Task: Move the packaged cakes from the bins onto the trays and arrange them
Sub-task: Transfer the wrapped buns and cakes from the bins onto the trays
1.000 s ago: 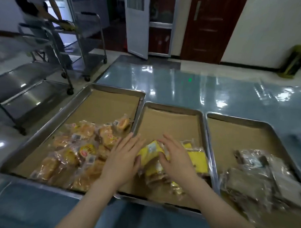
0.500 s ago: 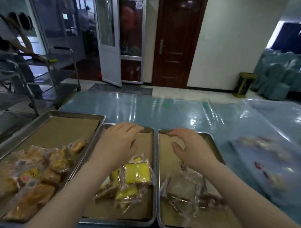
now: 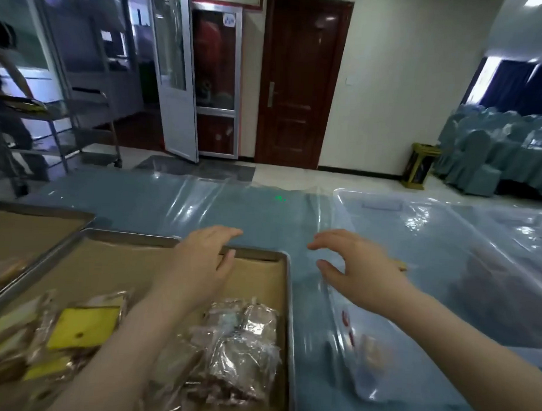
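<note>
Both hands had left the yellow packets (image 3: 81, 324) they were pressing a second earlier and had swung to the right, empty. My left hand (image 3: 200, 264) hovered with relaxed fingers over the far rim of the right-hand tray (image 3: 287, 298), beyond the heap of clear-wrapped dark cakes (image 3: 240, 342). My right hand (image 3: 362, 270) was further over, well apart from the left. Its fingers were spread and loosely curved, holding nothing, just at the near wall of the clear bin (image 3: 431, 229). Through that wall I could make out a dark blurred mass (image 3: 491, 293), probably more packaged cakes. I judged the yellow batch was done with and another load was about to be fetched. The cakes on the trays still lay in heaps, not arranged.
</note>
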Motion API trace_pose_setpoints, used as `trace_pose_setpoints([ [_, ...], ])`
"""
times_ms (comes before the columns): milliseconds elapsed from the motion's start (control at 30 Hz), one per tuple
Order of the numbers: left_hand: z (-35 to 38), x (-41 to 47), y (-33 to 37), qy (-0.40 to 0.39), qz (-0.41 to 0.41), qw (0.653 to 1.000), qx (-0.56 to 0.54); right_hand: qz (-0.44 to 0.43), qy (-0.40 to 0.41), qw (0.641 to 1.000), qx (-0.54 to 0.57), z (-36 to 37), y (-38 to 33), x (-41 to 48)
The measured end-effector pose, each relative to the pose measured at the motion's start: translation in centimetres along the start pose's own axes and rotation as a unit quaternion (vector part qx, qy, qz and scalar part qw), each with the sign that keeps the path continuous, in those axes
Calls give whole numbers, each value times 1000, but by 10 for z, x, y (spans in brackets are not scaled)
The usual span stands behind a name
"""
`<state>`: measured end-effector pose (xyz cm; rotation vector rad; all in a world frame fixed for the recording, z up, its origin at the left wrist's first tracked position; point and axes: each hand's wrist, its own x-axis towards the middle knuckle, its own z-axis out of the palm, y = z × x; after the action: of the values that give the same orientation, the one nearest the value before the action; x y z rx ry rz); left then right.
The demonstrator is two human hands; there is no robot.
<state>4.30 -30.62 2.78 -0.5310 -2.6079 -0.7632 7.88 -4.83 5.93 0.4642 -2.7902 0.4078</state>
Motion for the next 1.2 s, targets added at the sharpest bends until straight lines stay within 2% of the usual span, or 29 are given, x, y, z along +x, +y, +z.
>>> trace_pose_setpoints([
  [133,16,14,45,7,7,1000,-26,28,-18,999,11,-26,54,-11],
  [267,33,23,76,-21,47,996,-69,126,-3,992,17,-44,103,-40],
  [333,46,25,88,-30,62,995,-78,165,-27,986,9,-44,122,-59],
  [533,97,34,118,-77,67,990,-93,188,-87,978,-22,-52,184,-94],
  [633,116,45,142,-129,73,982,-117,193,-124,973,-24,-61,221,-91],
  [767,137,66,183,-263,80,958,-82,181,-213,960,-31,-62,267,-74],
  [900,178,84,210,-399,158,901,56,141,-303,941,-46,-49,302,-45],
  [1000,223,92,222,-486,176,841,159,114,-334,934,-54,-36,319,-26],
  [1100,266,96,221,-582,159,753,263,101,-352,930,-40,-21,330,-19],
  [1200,305,93,219,-617,189,668,371,84,-404,908,-67,-8,338,-20],
])
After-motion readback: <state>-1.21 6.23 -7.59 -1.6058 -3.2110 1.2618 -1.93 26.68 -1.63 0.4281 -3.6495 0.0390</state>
